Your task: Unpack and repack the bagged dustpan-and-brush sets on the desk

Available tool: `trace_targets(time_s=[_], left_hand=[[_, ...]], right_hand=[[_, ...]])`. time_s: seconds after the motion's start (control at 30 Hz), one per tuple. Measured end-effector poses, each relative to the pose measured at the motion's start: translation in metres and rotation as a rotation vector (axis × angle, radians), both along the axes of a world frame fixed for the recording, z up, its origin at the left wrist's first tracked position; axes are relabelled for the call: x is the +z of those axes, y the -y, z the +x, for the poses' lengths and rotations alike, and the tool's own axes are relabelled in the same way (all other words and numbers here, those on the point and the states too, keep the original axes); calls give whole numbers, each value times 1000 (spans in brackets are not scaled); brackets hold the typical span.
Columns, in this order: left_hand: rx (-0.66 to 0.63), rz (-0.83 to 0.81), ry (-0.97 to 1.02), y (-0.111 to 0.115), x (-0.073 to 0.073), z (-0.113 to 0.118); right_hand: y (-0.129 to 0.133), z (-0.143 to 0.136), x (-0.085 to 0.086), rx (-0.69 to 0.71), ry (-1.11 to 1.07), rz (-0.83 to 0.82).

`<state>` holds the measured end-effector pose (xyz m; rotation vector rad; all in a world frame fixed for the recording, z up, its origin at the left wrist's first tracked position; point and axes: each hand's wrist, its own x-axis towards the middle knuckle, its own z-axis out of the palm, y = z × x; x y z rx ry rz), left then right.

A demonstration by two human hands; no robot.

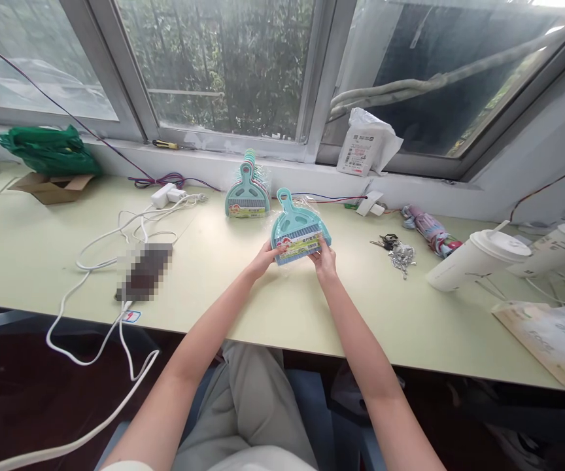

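Observation:
A teal mini dustpan and brush set (298, 226) in clear plastic wrap, with a yellow-green label, is held up above the table at the centre. My left hand (263, 259) grips its lower left corner, thumb on the front. At the lower right corner, my right hand (324, 257) has its fingers round the edge. Just behind and to the left, several similar wrapped sets (247, 196) stand in a row, one behind another, near the window sill, a teal one in front.
Left: a phone (146, 271) with white cables, an open cardboard box (57, 188) and a green bag (50, 152). Right: keys (396, 252), a folded umbrella (429, 230), white cups (479, 260) and a paper bag (552, 333). A tissue pack (363, 147) rests on the sill.

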<state>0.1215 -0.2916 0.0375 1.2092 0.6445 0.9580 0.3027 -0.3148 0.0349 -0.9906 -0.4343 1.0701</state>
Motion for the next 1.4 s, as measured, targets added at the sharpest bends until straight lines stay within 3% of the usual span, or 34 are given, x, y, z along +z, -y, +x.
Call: trace_targets(time_s=[0.2, 0.27, 0.4, 0.47, 0.6, 0.7, 0.87, 1.0, 1.23, 1.3, 1.4], left_hand=[[135, -14, -1, -6, 6, -8], [55, -6, -52, -2, 10, -13], [-282, -47, -148, 9, 16, -15], [-350, -76, -107, 11, 18, -11], [-66, -28, 124, 6, 19, -4], [67, -28, 144, 2, 18, -6], [23, -57, 75, 7, 17, -8], [73, -51, 96, 7, 16, -4], [119, -78, -7, -3, 0, -3], [126, -89, 0, -5, -3, -5], [170, -134, 35, -10, -1, -11]], right_hand=[[5, -17, 5, 285, 42, 167], [6, -21, 3, 248, 64, 168], [7, -19, 2, 134, 38, 203], [6, -17, 4, 110, 21, 233], [5, -17, 5, 164, 35, 212], [3, -17, 2, 272, 48, 160], [2, -15, 0, 284, 54, 134], [3, -17, 0, 249, 59, 173], [1, -27, -11, 150, 33, 146], [1, -24, -12, 191, 51, 130], [2, -11, -8, 399, 188, 48]])
